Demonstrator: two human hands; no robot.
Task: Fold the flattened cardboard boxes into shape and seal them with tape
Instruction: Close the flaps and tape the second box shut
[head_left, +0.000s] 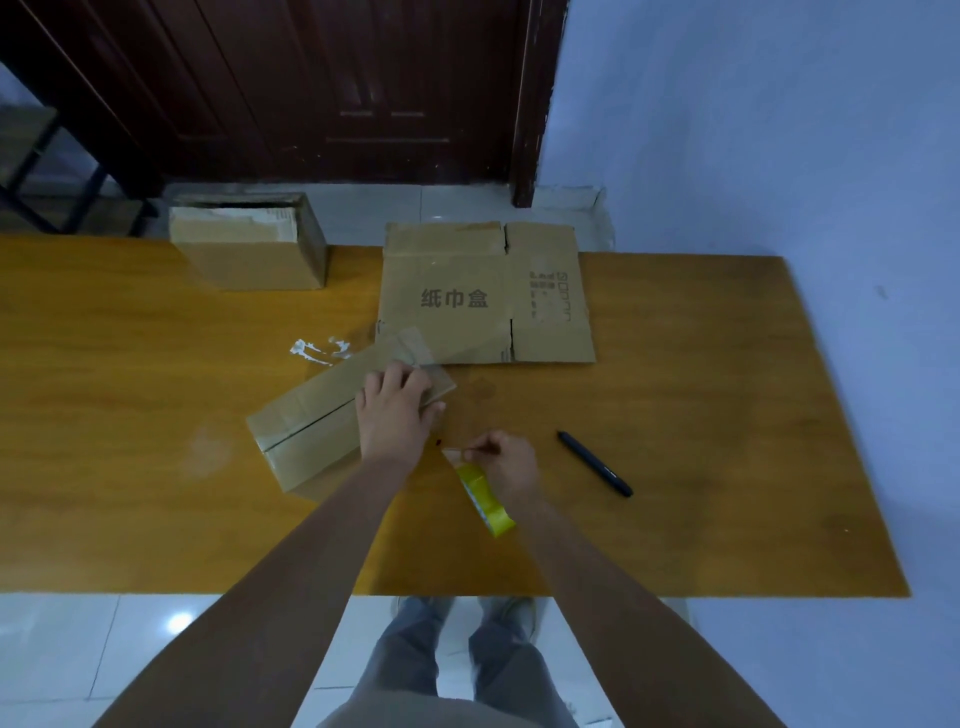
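Left hand lies spread flat on the folded box at centre frame. Right hand pinches the tape roll just beside it.

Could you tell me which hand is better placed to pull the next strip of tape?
Right. The right hand pinches the yellow tape roll's free end; the left hand is pressing the folded box.

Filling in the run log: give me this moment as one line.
left hand: flat on folded box | right hand: pinching tape end, tape roll | flat box: untouched | pen: on table
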